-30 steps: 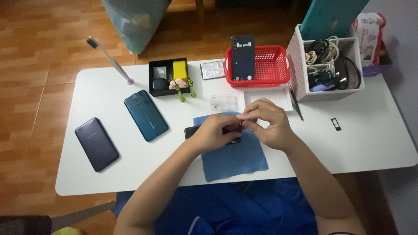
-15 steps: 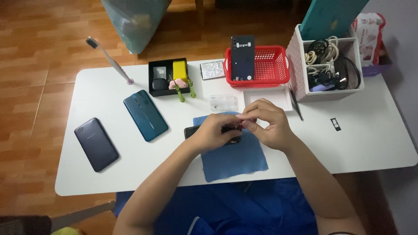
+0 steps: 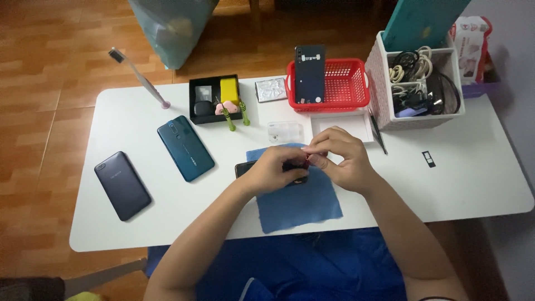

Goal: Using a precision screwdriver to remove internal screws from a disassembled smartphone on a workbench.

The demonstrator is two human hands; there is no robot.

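Observation:
My left hand (image 3: 271, 169) and my right hand (image 3: 341, 160) meet above a blue cloth (image 3: 297, 196) on the white table (image 3: 468, 184). Under them lies a dark phone (image 3: 246, 168), mostly hidden; only its left end shows. My left hand rests curled over the phone. The fingertips of my right hand pinch a small dark, reddish part (image 3: 308, 161) right at the phone; what it is cannot be told.
A teal phone (image 3: 185, 147) and a dark grey phone (image 3: 122, 185) lie at the left. Behind stand a black parts tray (image 3: 214, 99), a red basket (image 3: 334, 83) with a phone back cover (image 3: 310, 74), a white cable box (image 3: 415, 83), and a small black tray piece (image 3: 428, 159).

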